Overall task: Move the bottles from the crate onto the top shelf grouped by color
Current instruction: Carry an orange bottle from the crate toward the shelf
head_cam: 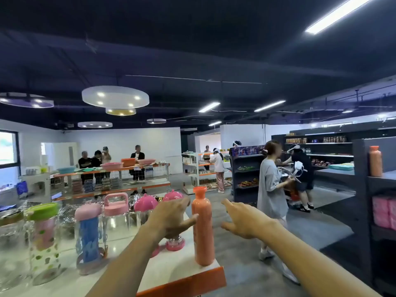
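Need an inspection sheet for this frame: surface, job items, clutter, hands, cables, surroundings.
Surface: white shelf top, orange front edge.
Job's things: orange bottle upright near the right front corner; blue bottle with pink lid, green-lidded dotted bottle and pink-lidded clear bottles stand further left; crate not in view.
Clutter: metal-lidded glass jar at far left.
Grippers: left hand open, at the orange bottle's left side; right hand open, apart from it.
Cables: nothing seen.
Surroundings: person in grey shirt in the aisle; second orange bottle on dark shelf unit.
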{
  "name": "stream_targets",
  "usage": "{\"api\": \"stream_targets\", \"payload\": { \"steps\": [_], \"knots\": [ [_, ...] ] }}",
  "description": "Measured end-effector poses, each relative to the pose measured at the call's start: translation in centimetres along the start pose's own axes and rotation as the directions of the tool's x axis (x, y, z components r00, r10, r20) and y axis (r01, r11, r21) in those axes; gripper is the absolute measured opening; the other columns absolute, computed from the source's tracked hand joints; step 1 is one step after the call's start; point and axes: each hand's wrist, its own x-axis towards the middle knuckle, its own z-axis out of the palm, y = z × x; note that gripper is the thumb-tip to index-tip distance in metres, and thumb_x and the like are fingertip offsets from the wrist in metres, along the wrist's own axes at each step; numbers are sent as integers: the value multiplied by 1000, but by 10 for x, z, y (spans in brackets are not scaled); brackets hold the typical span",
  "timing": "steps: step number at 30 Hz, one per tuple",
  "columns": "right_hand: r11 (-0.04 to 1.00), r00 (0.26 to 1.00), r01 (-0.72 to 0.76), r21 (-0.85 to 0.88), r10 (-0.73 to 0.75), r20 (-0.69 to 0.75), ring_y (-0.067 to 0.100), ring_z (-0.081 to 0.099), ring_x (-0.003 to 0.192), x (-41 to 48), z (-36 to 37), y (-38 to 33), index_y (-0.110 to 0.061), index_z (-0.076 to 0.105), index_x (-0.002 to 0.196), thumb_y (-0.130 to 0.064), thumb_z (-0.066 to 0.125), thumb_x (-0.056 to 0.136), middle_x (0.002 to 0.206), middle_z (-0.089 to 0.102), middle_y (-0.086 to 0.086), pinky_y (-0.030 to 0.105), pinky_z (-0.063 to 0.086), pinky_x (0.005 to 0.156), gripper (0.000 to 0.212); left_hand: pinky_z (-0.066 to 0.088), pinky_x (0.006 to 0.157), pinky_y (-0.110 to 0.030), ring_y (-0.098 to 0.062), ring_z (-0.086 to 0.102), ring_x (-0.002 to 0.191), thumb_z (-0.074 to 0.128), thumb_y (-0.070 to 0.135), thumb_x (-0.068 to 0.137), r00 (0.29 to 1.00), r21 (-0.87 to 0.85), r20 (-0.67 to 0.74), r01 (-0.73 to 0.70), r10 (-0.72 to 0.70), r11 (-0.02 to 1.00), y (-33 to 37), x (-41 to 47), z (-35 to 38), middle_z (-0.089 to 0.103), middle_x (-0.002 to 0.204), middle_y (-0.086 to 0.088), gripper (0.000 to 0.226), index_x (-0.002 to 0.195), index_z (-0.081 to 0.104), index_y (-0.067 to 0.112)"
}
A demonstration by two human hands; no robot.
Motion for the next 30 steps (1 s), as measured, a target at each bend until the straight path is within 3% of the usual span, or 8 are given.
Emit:
{"api": "stream_targets", "payload": {
  "steps": [3,7,11,14,18,21,25,30],
  "knots": [
    [994,1000,-1,108,-2,23,32,53,126,5,4,-7,-16,13,155,-39,71,88,144,50,13,42,47,102,91,52,70,-33,-18,59,83,36,69,88,999,34,31,-13,12,999,4,1,9,61,99,0,60,123,41,20],
    [982,997,13,187,-27,70,32,54,124,12,12,-20,-20,6,157,-36,79,81,141,51,13,43,49,101,106,54,72,-32,-17,58,79,47,71,81,1000,-3,28,3,-3,1000,1,0,21,59,92,1,70,127,39,19],
    [970,999,3,242,-14,43,28,64,106,25,31,-18,-26,20,147,-17,73,84,127,59,12,46,58,87,83,51,84,-32,-19,59,100,61,67,75,994,-71,113,4,4,998,2,-8,39,60,116,-2,77,131,40,18],
    [947,999,15,320,-27,34,23,66,98,30,33,-19,-23,31,134,-11,68,82,118,62,9,43,61,81,65,48,85,-30,-21,58,104,68,63,73,987,-137,155,52,-30,989,8,-14,53,59,122,-3,83,135,36,18],
    [933,998,54,355,-54,-11,22,65,100,36,33,-22,-19,19,148,-24,77,82,125,61,7,38,57,90,89,51,84,-35,-22,59,103,66,70,71,982,-170,167,120,-91,978,12,-19,73,58,126,-4,87,136,35,20],
    [931,998,60,361,-53,-29,26,62,110,39,36,-22,-18,14,152,-30,78,83,134,57,9,42,53,97,95,49,73,-30,-18,58,90,66,73,70,976,-306,134,205,-171,930,19,-18,82,62,113,-1,76,120,44,20],
    [925,999,40,379,-27,-38,24,65,101,39,38,-19,-19,24,144,-31,78,84,129,59,9,43,55,92,82,52,70,-35,-20,60,85,69,66,72,953,-478,100,297,-284,827,31,-7,91,64,102,-3,65,108,48,17],
    [942,999,13,335,5,-53,18,64,91,22,23,3,-15,35,129,-32,78,85,118,63,5,33,54,83,63,56,70,-36,-17,62,79,73,59,70,968,-548,97,247,-232,799,50,13,87,66,95,0,56,103,54,18]
  ]
}}
